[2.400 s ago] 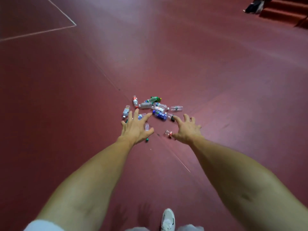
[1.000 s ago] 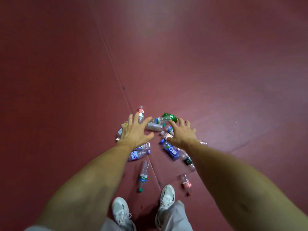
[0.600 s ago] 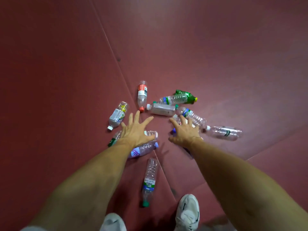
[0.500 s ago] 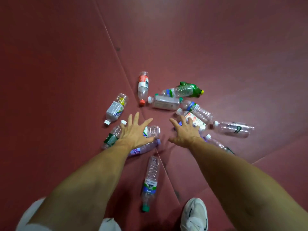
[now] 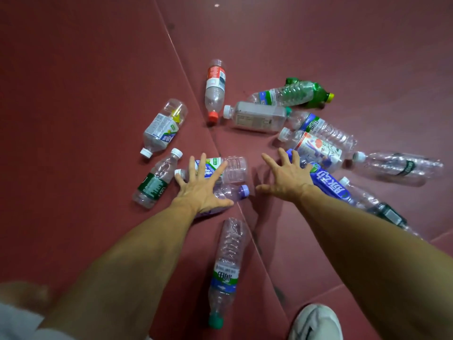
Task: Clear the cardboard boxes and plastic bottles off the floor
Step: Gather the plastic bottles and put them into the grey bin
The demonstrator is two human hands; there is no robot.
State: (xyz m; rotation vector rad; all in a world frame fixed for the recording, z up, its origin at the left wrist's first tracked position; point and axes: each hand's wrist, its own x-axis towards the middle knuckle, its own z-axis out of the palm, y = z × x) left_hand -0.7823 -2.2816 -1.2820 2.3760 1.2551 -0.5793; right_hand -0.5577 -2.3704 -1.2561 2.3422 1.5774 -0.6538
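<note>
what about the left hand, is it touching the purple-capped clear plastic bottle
Cannot tell. In the head view the left hand overlaps the purple-capped clear plastic bottle from above; no contact or gap shows.

Over a dozen empty plastic bottles (image 5: 257,116) lie on their sides in a loose ring before me (mostly clear; one green bottle (image 5: 317,93), one blue-labelled bottle (image 5: 328,184)).
</note>
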